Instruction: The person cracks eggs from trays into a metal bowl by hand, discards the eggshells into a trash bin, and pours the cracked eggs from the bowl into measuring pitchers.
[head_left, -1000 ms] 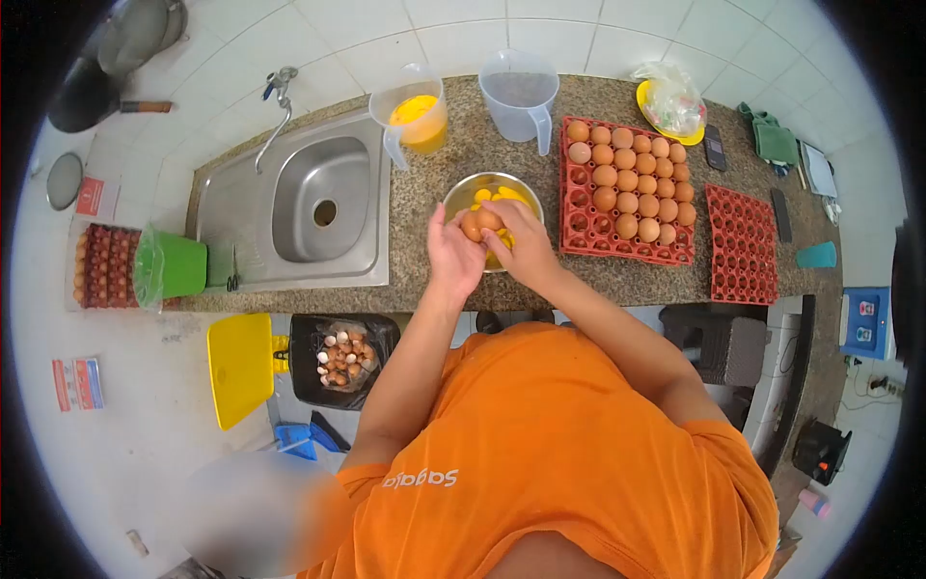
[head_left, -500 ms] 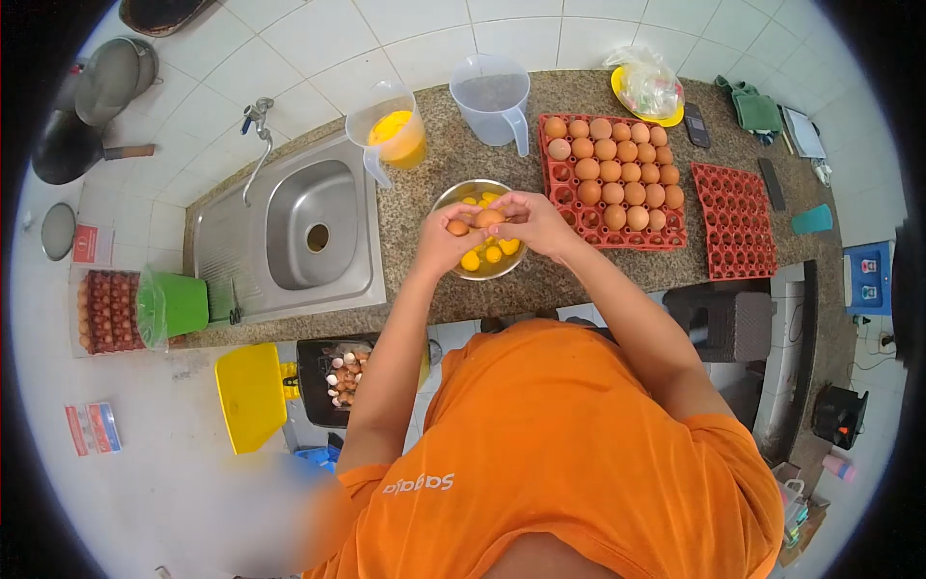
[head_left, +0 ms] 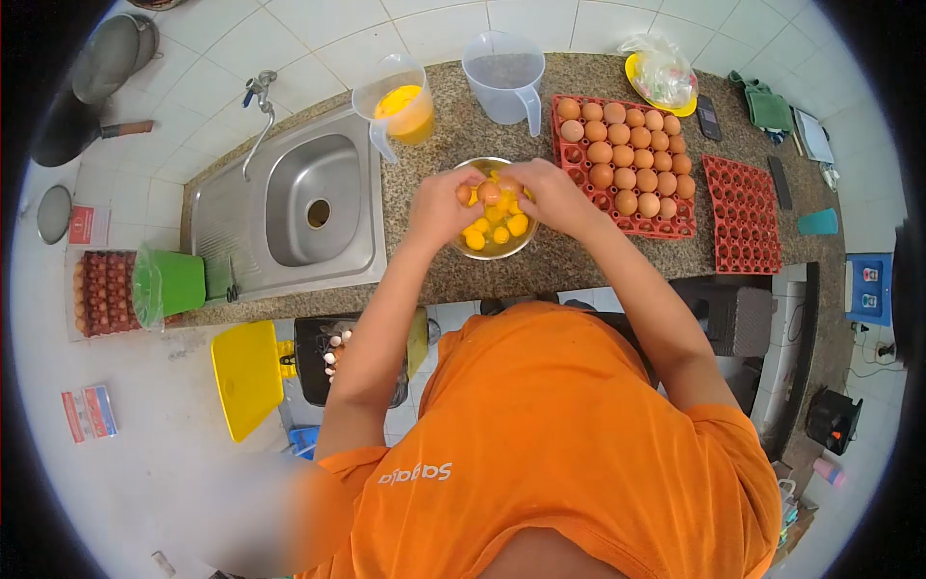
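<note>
Both my hands are over a steel bowl that holds several raw yolks in clear egg white. My left hand is closed round a brown egg, and its fingertips also hold a brown eggshell piece. Opposite it, my right hand pinches another piece of brown shell, partly hidden by the fingers. A small gap separates the two hands, and yolks show below it.
Right of the bowl lies a red egg tray with several brown eggs, then a bare red tray. Behind stand a jug of yellow egg and a clear jug. Left is a sink; below, a black bin holds shells.
My hands have moved slightly apart, and the egg they held together is now in separate shell pieces. The camera view has shifted a little.
</note>
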### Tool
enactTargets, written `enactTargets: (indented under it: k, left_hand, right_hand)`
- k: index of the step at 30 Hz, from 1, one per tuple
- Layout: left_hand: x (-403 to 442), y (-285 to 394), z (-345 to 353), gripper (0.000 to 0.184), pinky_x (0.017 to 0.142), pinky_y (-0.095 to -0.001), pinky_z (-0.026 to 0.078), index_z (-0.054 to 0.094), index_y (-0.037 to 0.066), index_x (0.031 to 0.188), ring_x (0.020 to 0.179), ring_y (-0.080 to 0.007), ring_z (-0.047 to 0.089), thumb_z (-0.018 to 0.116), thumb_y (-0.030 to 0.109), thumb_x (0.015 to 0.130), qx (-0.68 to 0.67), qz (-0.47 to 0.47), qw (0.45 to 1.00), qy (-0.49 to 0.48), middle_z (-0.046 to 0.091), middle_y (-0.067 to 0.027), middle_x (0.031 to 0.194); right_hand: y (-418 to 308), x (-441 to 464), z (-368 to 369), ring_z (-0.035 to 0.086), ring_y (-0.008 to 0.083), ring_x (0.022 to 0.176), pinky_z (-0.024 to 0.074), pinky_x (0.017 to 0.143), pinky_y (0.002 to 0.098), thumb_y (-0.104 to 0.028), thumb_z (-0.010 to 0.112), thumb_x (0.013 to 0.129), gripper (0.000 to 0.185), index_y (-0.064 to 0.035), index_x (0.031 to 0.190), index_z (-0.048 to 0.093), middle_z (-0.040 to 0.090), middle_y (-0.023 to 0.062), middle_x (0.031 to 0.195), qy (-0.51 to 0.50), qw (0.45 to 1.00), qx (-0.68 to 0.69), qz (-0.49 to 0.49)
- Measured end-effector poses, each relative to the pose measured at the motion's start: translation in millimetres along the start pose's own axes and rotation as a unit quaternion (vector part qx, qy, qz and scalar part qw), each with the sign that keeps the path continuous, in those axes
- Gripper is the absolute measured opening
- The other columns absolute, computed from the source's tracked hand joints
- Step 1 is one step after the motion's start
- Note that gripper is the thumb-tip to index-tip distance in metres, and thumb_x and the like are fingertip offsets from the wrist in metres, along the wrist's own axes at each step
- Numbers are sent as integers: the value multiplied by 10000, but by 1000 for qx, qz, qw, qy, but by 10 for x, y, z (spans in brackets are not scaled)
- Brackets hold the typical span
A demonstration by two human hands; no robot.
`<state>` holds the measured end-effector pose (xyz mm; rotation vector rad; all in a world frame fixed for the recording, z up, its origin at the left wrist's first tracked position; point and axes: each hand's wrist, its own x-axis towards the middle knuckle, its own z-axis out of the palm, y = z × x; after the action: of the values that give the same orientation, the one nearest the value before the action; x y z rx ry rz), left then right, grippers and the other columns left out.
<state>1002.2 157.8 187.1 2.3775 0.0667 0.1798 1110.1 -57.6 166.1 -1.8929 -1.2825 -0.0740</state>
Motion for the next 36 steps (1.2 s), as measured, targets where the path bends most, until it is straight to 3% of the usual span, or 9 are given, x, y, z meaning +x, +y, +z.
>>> enactTargets:
  k: [3,8,12,14,17,20,24,32,36]
  left_hand:
    - [13,-85,18,447,729,-282,553,703,93,1256,872,-141,698,823,97,826,-205,-29,978,22,765,-49,1061]
    - [-175,-20,84,470,548,-186,428,577,149,1422,740,-60,574,732,149,978,-580,-228,781,-28,701,-19,1142]
    - [-932,-427,-87,332,483,-181,403,595,106,1353,695,-44,520,644,208,1040,-806,-189,556,69,665,-21,1146]
    - [-1575,-601,-369,319,463,-175,391,602,44,1281,683,-42,513,646,251,1042,-875,-83,452,151,658,-25,1115]
    - [-2804,-1165,-768,591,521,-185,427,467,9,1486,705,-54,526,631,394,1068,-755,-164,494,400,628,-101,1361]
    - [-4146,-2016,-661,584,620,-220,448,447,145,1571,793,-46,532,605,425,1084,-334,-450,680,472,605,-183,1486]
    - [-5148,-2215,-390,612,510,-218,372,650,50,1362,672,-68,555,802,464,938,-198,-575,598,522,737,-31,1008]
    - [-4740,-2047,865,407,480,-215,366,696,83,1202,618,-60,543,818,368,939,-340,-549,584,492,725,-9,901]
    - [-4261,-1839,1032,352,489,-227,376,691,71,1130,574,-63,518,822,338,943,-378,-537,607,447,735,-43,931]
  right_hand:
    - [-182,80,-123,716,225,931,574,836,359,-70,773,859,353,-40,1203,699,737,126,1054,11,986,89,144]
    - [-339,163,147,696,174,900,562,826,359,-225,790,931,387,-43,1251,673,730,95,1021,29,950,247,191]
    - [-416,-142,271,684,170,817,556,789,318,-248,769,959,398,-28,1273,660,714,78,996,154,956,158,191]
    - [-272,-693,375,695,197,776,563,667,312,-235,735,988,532,-53,1437,516,705,129,1064,117,906,133,385]
    - [-730,-599,208,696,193,749,561,561,319,-192,731,992,712,-167,1546,284,631,173,1177,-6,706,336,623]
    - [-782,-480,426,713,225,702,556,486,333,-135,682,1010,751,-206,1551,165,620,197,1215,12,662,452,599]
    - [-548,-782,851,735,251,738,595,527,329,-86,591,1046,629,-183,1515,182,590,227,1260,76,715,443,536]
    - [-622,-615,839,764,299,953,675,682,365,2,511,1026,645,-173,1526,143,561,194,1354,114,590,543,586]
    - [-290,-721,951,761,290,976,669,666,346,-3,503,1018,600,-162,1538,250,585,165,1383,105,635,577,503]
